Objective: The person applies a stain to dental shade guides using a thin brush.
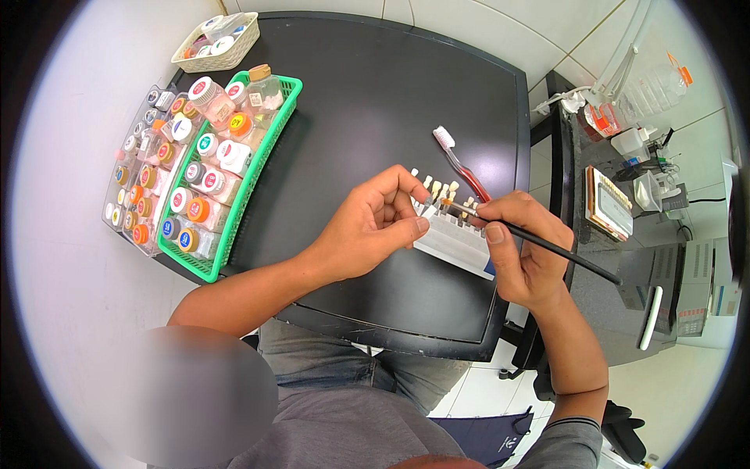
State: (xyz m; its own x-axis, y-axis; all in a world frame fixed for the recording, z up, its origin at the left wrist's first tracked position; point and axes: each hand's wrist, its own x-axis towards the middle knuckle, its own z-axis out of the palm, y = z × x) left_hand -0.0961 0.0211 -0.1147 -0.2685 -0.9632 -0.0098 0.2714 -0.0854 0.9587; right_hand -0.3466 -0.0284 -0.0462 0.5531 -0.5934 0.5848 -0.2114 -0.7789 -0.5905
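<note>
My left hand (379, 219) is closed in a pinch, thumb and index finger close together. A small pale piece (429, 210) shows at its fingertips, too small to name surely. Held like a pen in my right hand (535, 242) is a thin brush (558, 252) with a long black handle. Its tip points left and comes close to the left fingertips. Just beneath both hands lies a grey-white dental shade guide (453, 244) with a row of tooth-shaped tabs, partly covered by the fingers. A red and white toothbrush (461, 164) rests beyond it, bristles pointing away.
On the black table (375, 86), a green basket (293, 98) of lidded powder jars stands left, beside a clear organizer (129, 184) of bottles. A cream basket (244, 48) sits at the far left corner. The right counter holds another shade guide (609, 205) and a plastic bottle (656, 86).
</note>
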